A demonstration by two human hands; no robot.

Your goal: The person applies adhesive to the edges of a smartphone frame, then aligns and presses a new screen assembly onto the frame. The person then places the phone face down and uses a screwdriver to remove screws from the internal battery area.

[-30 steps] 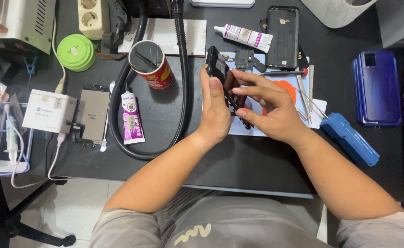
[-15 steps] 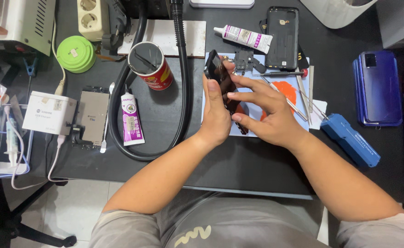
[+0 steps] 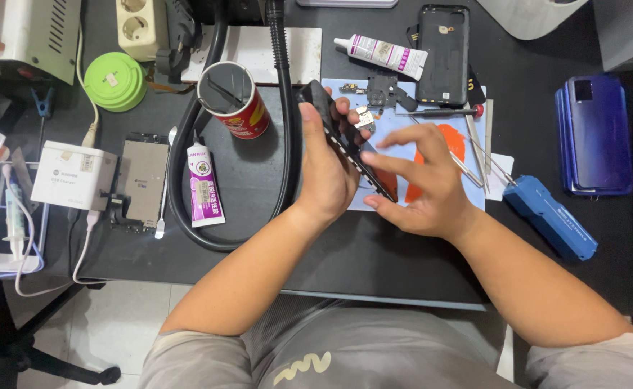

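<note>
Black workbench [image 3: 259, 180] | left hand [image 3: 327, 169] grips tilted phone [image 3: 342, 137] | right hand [image 3: 424, 187] fingers spread, touching phone

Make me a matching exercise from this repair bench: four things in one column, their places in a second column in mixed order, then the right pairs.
Things:
1. dark phone
2. green round case
3. red can
4. blue phone

Places:
A. flat on the far right of the desk
B. gripped on edge in the left hand, with the right hand at its lower end
C. upper left, beside the white power strip
D. inside the loop of the black hose, above the purple glue tube

Pairs: 1-B, 2-C, 3-D, 4-A
</note>
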